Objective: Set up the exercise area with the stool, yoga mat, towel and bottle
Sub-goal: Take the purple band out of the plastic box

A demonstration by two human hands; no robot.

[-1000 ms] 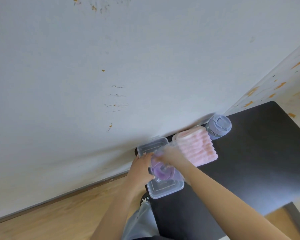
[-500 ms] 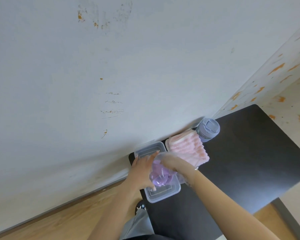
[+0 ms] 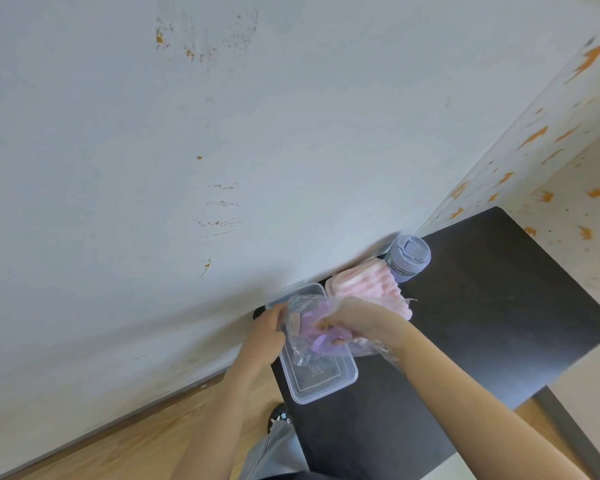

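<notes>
Bag: clear plastic bag [image 3: 312, 327] w/ sth purple inside, now lifted up off the clear container [image 3: 321, 374]; half a sec ago it sat lower, nearly in the tub.
Left hand [image 3: 265, 336]: fingers curled onto the bag's left edge, pinching the film; thumb side hidden, so can't tell how tight.
Right hand [image 3: 355, 318]: fingers closed together on the bag's top/right, bunching plastic; film trails over my wrist.
Container: open, on the black table [image 3: 499, 306] near its wall-side corner; a 2nd clear piece, prob. its lid [image 3: 303, 292], lies just behind it, touching the wall edge.
Towel [image 3: 371, 289]: pink, folded, on the table just right of the lid, partly behind my right hand.
Bottle [image 3: 407, 258]: grey-lilac, cap shut, upright, just beside the towel's far corner, close to the wall.
Stool, mat: not in view.
Change: view has swung a bit left/down vs. a sec ago; both hands have shifted from pressing into the tub to pulling the bag up.
Meaning for task: imo still unpacking/clearing, not placing yet. Towel + bottle untouched on the table, so setup proper hasn't begun.
Risk: thin film could slip or tear if I tug unevenly.
</notes>
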